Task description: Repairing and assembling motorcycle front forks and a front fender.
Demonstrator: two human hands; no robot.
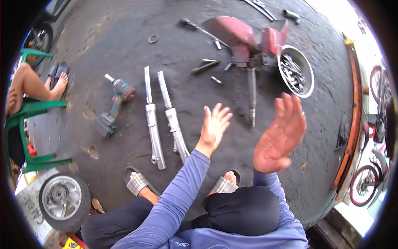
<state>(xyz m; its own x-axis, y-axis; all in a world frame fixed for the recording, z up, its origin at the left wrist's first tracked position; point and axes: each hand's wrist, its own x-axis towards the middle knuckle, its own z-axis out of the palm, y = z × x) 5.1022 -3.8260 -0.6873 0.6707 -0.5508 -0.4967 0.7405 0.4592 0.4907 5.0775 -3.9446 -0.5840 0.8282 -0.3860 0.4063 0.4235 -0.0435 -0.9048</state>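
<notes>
Both my hands are raised above the dark floor with nothing in them. My left hand [214, 126] has its fingers spread, just right of two silver motorcycle fork legs. One fork leg [153, 128] lies whole in view; the lower end of the other fork leg [171, 112] reaches my left sleeve. My right hand [280, 135] is held up with its fingers stretched out. Beyond my hands stands a red fender assembly [238, 35] with a metal steering stem [252, 93] pointing toward me. Neither hand appears to touch any part.
A teal cordless impact wrench [116, 103] lies left of the fork legs. A white bowl [311, 79] holds many metal tools or sockets. Loose sockets, a bar [205, 67] and a ring [153, 38] lie farther off. A wheel [62, 199] and a person's leg [35, 83] by green chairs are left.
</notes>
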